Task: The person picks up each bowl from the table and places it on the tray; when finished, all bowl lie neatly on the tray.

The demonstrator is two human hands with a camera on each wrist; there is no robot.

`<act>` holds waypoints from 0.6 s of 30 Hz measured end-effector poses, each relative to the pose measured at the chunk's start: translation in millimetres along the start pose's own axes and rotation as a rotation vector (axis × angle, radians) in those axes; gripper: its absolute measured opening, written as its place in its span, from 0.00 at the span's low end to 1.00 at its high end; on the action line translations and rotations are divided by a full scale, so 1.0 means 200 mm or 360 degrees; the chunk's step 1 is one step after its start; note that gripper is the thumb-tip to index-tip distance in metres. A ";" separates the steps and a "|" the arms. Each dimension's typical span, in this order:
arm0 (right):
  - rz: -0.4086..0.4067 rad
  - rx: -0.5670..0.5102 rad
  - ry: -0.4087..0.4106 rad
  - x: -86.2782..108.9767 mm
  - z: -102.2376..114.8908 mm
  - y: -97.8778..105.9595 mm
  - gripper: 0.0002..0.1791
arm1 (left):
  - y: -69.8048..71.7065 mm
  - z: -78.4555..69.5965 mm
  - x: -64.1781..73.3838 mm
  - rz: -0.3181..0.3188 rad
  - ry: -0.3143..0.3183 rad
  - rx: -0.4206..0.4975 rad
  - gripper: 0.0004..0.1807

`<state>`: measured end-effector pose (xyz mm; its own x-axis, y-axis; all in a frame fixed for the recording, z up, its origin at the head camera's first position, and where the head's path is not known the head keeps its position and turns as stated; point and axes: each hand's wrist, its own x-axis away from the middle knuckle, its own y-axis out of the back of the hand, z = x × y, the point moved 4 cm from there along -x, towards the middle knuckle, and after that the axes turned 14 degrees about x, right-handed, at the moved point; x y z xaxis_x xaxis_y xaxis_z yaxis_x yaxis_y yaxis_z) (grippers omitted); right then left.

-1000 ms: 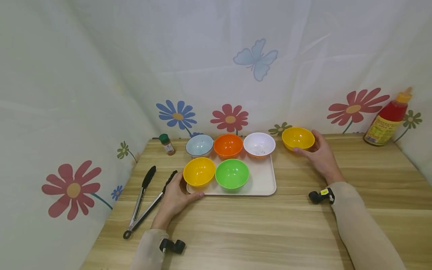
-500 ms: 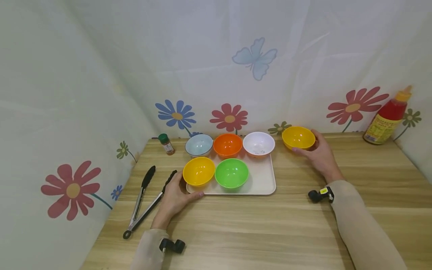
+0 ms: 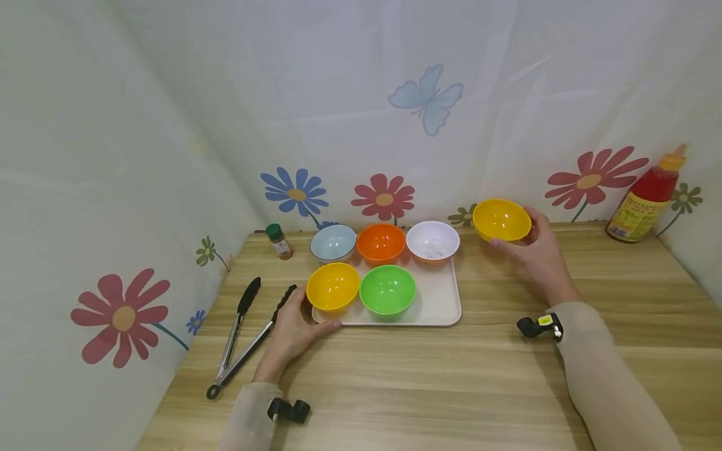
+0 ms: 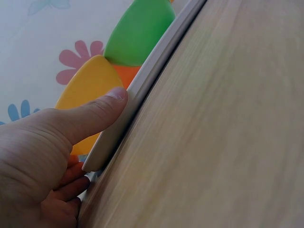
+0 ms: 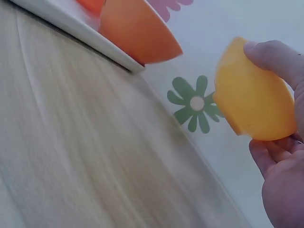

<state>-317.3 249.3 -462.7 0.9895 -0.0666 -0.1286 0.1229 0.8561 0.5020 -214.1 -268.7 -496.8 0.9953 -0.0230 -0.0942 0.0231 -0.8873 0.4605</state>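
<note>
My right hand (image 3: 540,260) holds a yellow bowl (image 3: 502,220), thumb near the rim and fingers underneath. In the right wrist view this bowl (image 5: 254,95) hangs above the table, slightly tilted. My left hand (image 3: 292,331) is at the front left corner of a white tray (image 3: 442,304). The left wrist view has its thumb (image 4: 107,107) along the tray's front edge and its fingers curled round the corner. On the tray are a second yellow bowl (image 3: 333,287), a green bowl (image 3: 388,290), a pale blue bowl (image 3: 333,243), an orange bowl (image 3: 381,243) and a white bowl (image 3: 433,240).
Black-tipped tongs (image 3: 242,357) lie spread on the table (image 3: 417,388), left of the tray. A small green-capped bottle (image 3: 279,242) stands at the back left. A red sauce bottle (image 3: 645,197) stands at the back right. A flowered curtain (image 3: 338,106) hangs behind the table.
My right hand has raised the yellow bowl off the table and moved it slightly to the right. The left hand, the tray and its bowls stay in place.
</note>
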 end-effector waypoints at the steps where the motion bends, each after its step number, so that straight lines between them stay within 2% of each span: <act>1: -0.0002 -0.0008 0.0007 0.00 0.01 0.01 0.64 | 0.00 0.00 0.00 0.0001 -0.0001 -0.0003 0.63; 5: -0.0008 -0.0015 0.0037 0.02 0.05 0.04 0.62 | 0.00 0.00 0.00 -0.0004 0.0005 -0.0013 0.63; 11: -0.0006 -0.0010 0.0200 0.05 0.15 0.11 0.55 | 0.00 0.00 0.00 -0.0020 0.0021 -0.0059 0.63; 18: 0.0116 0.0028 0.0216 0.12 0.26 0.12 0.58 | 0.00 -0.01 0.00 -0.0016 0.0015 -0.0045 0.63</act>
<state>-287.0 241.8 -408.8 0.9765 0.0661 -0.2052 0.0538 0.8470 0.5289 -214.7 -267.8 -495.5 0.9958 -0.0093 -0.0907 0.0360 -0.8740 0.4846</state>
